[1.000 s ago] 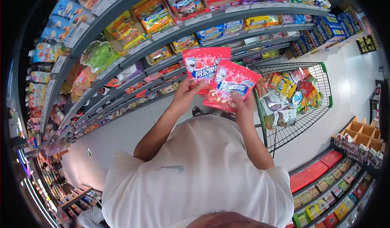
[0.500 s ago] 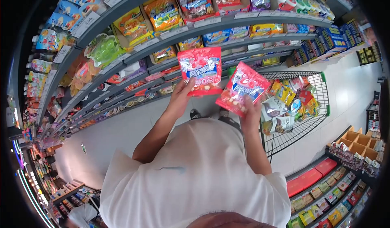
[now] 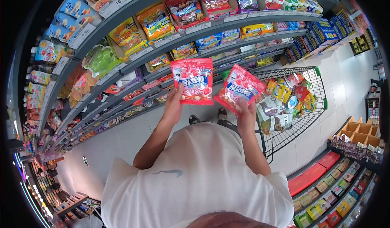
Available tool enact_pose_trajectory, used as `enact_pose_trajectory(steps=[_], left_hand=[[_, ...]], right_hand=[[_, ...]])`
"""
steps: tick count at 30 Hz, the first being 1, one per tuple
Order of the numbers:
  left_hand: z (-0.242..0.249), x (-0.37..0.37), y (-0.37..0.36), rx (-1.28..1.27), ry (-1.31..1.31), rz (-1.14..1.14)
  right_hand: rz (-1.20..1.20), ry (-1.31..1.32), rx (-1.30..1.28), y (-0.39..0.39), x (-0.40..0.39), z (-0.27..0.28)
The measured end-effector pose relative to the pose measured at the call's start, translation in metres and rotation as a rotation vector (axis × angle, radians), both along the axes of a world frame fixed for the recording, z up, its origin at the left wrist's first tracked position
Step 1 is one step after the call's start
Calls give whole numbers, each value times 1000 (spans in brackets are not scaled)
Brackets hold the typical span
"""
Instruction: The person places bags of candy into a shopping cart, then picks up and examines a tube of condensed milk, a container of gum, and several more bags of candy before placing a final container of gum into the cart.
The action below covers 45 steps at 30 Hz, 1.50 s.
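My left hand (image 3: pixel 174 102) grips a red candy bag (image 3: pixel 193 81) by its lower left edge, holding it upright with its printed front towards me. A second red candy bag (image 3: pixel 239 89), with similar print, is pinched near its lower right corner by my right hand (image 3: pixel 246 113). That bag leans to one side, and a narrow gap separates the two. Both hands are in front of my body, above the floor, between the shelves and a shopping cart.
Curved-looking shelves (image 3: pixel 183 35) of packaged sweets with price tags run along the front and left. To the right stands a wire shopping cart (image 3: pixel 300 122) holding several snack bags (image 3: pixel 280 92). Wooden compartments (image 3: pixel 357 132) and a low shelf of boxes (image 3: pixel 325 183) are at the lower right.
Both bags sit slightly lower and further left in view, and the left one stands straighter. Shelves and cart have shifted a little left as well. Each hand keeps its hold.
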<state>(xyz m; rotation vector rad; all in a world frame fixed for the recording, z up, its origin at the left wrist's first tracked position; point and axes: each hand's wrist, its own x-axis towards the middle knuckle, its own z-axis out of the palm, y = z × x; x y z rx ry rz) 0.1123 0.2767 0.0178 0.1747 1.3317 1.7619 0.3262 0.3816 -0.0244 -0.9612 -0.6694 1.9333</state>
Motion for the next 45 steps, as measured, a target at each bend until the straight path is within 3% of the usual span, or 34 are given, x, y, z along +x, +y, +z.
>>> enact_pose_trajectory(steps=[6, 18, 25, 26, 32, 38, 41, 42, 45], left_hand=[[-20, -1, -10, 23, 126, -205], [-11, 3, -8, 110, -91, -39], [-22, 1, -14, 37, 42, -11], [-2, 10, -8, 15, 59, 10], [-28, 2, -18, -53, 94, 21], [-17, 12, -15, -112, 258, -81], [-25, 19, -16, -38, 316, -244], [-30, 10, -24, -138, 243, -365], [-33, 6, -26, -155, 257, -361]], right_hand=[[61, 54, -24, -2, 1, -2], [112, 40, -23, -3, -8, 12], [154, 24, 6, -5, -8, 16], [158, 11, 5, -6, -8, 14], [169, 57, 3, -8, -12, 11], [272, 17, -15, -20, -23, 13], [391, 15, 26, -35, -33, 14], [409, 9, 29, -40, -36, 14], [430, 46, 85, -38, -39, 23]])
